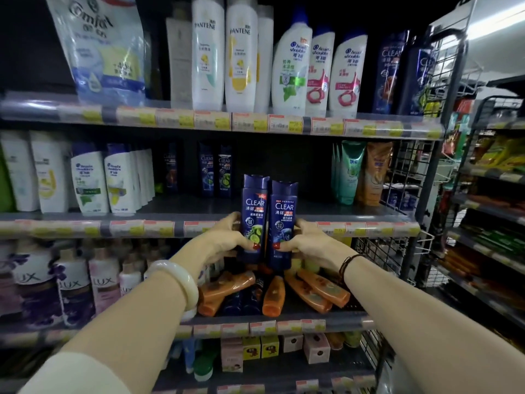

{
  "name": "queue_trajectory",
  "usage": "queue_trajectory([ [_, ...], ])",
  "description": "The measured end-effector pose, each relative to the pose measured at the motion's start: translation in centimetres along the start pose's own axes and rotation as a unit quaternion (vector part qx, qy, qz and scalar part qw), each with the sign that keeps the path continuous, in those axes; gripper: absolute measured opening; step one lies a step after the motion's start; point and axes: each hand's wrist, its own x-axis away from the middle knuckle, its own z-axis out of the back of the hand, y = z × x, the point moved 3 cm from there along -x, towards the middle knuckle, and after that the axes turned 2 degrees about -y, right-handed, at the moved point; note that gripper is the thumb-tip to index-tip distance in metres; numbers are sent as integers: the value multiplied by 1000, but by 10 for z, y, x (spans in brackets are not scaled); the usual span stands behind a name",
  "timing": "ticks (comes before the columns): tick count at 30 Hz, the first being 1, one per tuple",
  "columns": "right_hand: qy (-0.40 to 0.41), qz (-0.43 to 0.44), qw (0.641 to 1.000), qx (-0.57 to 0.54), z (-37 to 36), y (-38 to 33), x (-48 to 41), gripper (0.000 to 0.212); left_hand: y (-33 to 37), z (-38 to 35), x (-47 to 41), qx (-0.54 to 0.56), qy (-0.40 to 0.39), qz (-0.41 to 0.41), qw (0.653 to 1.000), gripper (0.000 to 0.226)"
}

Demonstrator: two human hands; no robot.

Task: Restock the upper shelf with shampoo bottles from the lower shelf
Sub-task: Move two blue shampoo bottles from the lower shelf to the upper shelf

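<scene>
The left hand [227, 237] held one blue Clear bottle [253, 217] in its grip, and the right hand [308, 241] held a second Clear bottle [281, 224]. Both stood upright, touching side by side, in front of the middle shelf's edge [159, 227], above the orange bottles [272, 297] lying on the lower shelf [284, 325].

- Dim aisle; shelf recesses are left in deep shadow.
- Glare is seen on the price strip [221, 120].
- Edges are bowed and blurred by wide-angle distortion.
</scene>
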Motion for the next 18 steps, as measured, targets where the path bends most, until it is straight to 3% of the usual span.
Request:
queue_trajectory([
  [11, 14, 64, 998, 13, -6, -64, -58, 46, 48, 48, -34, -22, 73, -74, 994, 61],
  [18, 45, 103, 993, 41, -12, -76, -92, 56, 52, 71, -60, -39, 123, -76, 989, 71],
])
